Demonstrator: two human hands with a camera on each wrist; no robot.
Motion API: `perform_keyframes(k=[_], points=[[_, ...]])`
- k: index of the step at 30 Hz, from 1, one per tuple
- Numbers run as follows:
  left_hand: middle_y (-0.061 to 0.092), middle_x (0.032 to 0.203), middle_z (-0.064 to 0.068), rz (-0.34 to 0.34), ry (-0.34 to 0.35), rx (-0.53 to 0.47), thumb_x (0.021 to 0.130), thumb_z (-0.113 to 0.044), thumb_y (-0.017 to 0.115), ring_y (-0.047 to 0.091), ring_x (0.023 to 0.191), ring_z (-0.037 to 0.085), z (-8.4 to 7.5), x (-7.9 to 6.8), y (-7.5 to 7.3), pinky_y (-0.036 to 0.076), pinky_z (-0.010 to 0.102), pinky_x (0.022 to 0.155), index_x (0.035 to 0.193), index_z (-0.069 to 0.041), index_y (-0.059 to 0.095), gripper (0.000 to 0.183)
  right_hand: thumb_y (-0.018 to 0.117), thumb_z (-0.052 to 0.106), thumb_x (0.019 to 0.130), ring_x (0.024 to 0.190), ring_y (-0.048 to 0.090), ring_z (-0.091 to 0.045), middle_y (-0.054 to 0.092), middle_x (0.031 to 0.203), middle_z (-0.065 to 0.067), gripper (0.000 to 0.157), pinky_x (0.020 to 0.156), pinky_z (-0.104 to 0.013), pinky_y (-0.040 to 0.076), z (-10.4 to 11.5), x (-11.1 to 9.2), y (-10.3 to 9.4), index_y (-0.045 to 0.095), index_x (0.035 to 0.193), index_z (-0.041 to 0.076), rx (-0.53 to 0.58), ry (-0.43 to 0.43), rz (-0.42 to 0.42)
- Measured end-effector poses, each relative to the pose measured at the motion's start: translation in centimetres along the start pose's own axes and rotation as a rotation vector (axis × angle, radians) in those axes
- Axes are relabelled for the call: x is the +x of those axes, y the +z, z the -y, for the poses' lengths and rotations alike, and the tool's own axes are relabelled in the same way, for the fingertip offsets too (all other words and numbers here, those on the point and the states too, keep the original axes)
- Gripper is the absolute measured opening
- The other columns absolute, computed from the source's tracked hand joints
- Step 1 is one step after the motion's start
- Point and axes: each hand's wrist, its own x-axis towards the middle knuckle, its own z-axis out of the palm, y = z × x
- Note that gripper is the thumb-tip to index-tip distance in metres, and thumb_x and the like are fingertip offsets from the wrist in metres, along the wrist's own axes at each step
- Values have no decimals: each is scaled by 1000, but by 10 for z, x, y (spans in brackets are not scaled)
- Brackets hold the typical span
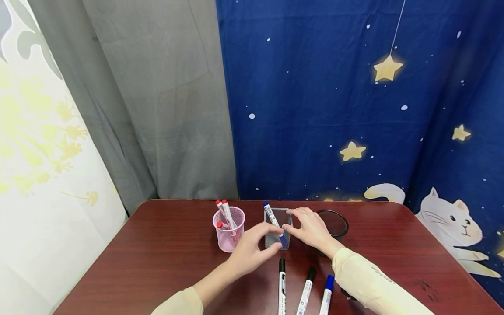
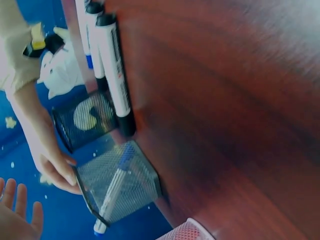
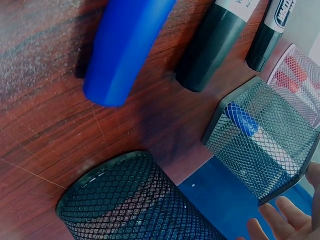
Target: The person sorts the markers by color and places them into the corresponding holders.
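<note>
A grey square mesh pen holder (image 1: 271, 240) stands mid-table with one blue-capped marker (image 1: 273, 215) leaning inside, its cap end down. My left hand (image 1: 252, 248) is in front of the holder at its left, thumb and fingers spread apart with nothing between them. At the holder's right side, my right hand (image 1: 309, 227) has its fingertips at the rim, thumb and forefinger apart. The left wrist view shows that right hand (image 2: 52, 162) beside the rim, and the marker (image 2: 114, 192) through the mesh. Relaxed right fingers (image 3: 280, 220) show in the right wrist view.
A pink mesh holder (image 1: 229, 239) with several red markers (image 1: 227, 214) stands left. A round black mesh holder (image 1: 341, 232) is behind my right wrist. Nearer lie two black-capped markers (image 1: 281, 284) and a blue-capped one (image 1: 327, 295). Curtains (image 1: 315, 109) hang behind the table.
</note>
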Motion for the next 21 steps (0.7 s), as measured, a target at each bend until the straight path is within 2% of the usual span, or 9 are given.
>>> perform_keyframes(k=[7,12,15,19,21], points=[[62,95,-6,113,162,134,78,-13,69,55,94,4,-10,-16,11,41,19,83,96,-12,64,19,69,39,78,109,51,-28,62,111,-9,48,88,-49,39,0,1,0,63,114,8,-4,5,8],[60,95,-10,219,376,314,79,-20,67,54,92,2,-17,-25,21,38,16,83,96,-17,64,18,68,39,79,109,51,-28,62,111,-9,48,89,-49,39,0,1,0,63,114,8,-2,7,21],[59,94,-12,298,502,413,80,-24,66,52,90,1,-20,-30,28,37,15,84,97,-20,64,18,68,39,79,109,51,-28,62,112,-8,47,89,-49,39,0,1,-1,63,114,8,-1,6,24],[59,96,-15,441,599,510,85,-26,62,50,91,-1,-23,-38,38,33,14,89,99,-23,65,15,68,39,79,109,51,-27,62,112,-8,46,89,-48,39,0,1,-1,63,114,9,-5,7,25],[58,97,-16,491,642,558,88,-25,58,49,92,-1,-25,-41,43,31,14,90,100,-25,65,15,68,40,79,109,51,-27,61,112,-8,46,89,-48,39,1,1,0,63,114,10,-10,10,25]])
